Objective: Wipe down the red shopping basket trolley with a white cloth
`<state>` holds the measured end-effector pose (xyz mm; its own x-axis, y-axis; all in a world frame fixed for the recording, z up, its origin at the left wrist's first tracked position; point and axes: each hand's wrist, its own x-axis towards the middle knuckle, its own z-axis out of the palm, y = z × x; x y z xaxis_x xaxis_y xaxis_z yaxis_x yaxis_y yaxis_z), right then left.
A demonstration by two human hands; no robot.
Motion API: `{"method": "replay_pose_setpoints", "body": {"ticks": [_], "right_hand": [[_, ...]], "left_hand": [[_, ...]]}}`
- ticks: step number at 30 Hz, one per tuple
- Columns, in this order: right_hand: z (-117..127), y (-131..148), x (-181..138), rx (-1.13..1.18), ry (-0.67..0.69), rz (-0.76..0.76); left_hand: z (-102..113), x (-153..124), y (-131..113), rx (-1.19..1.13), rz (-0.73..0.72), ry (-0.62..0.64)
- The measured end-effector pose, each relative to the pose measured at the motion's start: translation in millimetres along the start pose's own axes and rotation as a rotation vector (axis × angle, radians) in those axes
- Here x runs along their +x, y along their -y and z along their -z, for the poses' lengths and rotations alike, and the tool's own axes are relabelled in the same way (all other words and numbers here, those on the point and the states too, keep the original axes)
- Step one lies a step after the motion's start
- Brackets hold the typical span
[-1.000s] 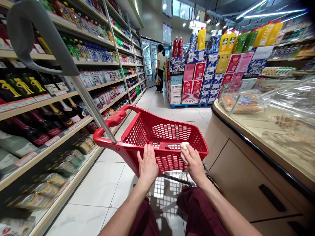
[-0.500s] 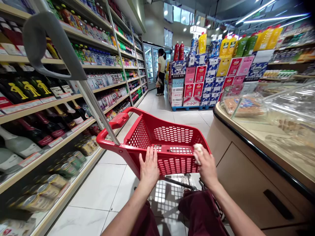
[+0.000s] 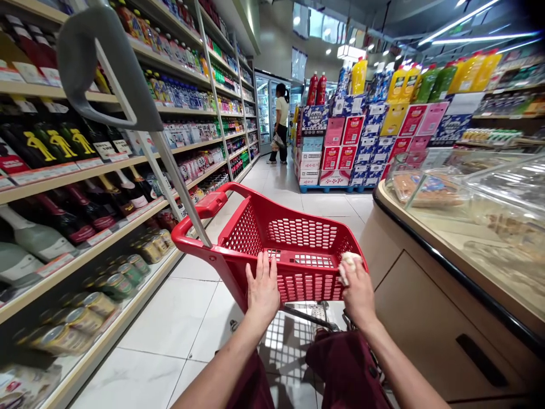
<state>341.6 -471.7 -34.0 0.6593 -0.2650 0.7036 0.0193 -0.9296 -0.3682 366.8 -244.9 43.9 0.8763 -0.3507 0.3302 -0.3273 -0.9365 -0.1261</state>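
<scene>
The cans [image 3: 85, 318] left of the red basket [image 3: 298, 238] are blurred, their labels unreadable. The pale wad [image 3: 349, 262] at the basket's rim is half hidden by the right hand [image 3: 360, 292].

No lettering is legible anywhere in the view. The dark bottles on the left shelf [image 3: 59, 145] carry a yellow striding-figure emblem, with no words resolved. The white price tags along the shelf edge [image 3: 68, 168] are blurred. The red, pink and blue-and-white stacked cartons [image 3: 344, 145] at the aisle end bear printed characters too small and soft to make out.
</scene>
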Motion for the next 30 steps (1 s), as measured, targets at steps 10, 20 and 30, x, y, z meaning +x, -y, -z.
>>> {"method": "replay_pose_setpoints", "body": {"ticks": [10,20,30], "right_hand": [[-3.2,30.1,3.5,0.097,0.026,0.069],[-17.1,65.2,2.6,0.187,0.066,0.231],[-37.4,158.6,12.4,0.343,0.111,0.319]], "left_hand": [[0.9,-3.5,-1.1,-0.004,-0.018,0.006],[22.1,1.4,38.0,0.018,0.076,-0.043],[19.5,-3.1,48.6,0.041,0.069,-0.074]]}}
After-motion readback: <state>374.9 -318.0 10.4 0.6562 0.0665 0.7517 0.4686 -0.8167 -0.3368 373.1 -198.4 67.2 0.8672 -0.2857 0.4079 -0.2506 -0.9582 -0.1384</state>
